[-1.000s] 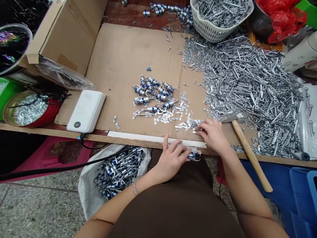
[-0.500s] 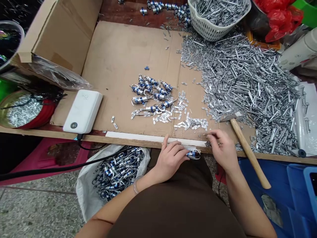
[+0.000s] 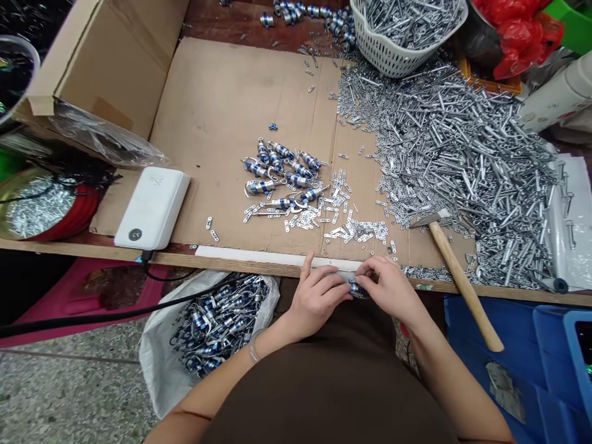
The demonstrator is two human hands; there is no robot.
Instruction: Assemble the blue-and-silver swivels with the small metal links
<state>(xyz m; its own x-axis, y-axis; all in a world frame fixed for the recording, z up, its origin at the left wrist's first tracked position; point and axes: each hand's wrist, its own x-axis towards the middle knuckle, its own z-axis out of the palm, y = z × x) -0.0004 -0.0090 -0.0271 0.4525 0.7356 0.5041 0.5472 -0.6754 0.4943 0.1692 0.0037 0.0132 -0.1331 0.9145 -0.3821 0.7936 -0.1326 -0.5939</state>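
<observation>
Snugly, hands (image 3: pixel 319 296) around a blue-banded metal piece (image 3: pixel 356 288), at the bench edge (image 3: pixel 115 250)

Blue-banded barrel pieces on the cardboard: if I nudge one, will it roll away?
Probably not far: the barrel piece has a round body, but its wire loop should catch. The thin, shiny metal looks light, so a push may skid it across the cardboard.

One left hand (image 3: pixel 318 296), one right hand (image 3: pixel 388 290); right of their fingers (image 3: pixel 370 266), one hammer (image 3: pixel 457 283); left, one white power bank (image 3: pixel 152 208); ahead, one plastic basket (image 3: pixel 393 46).
</observation>
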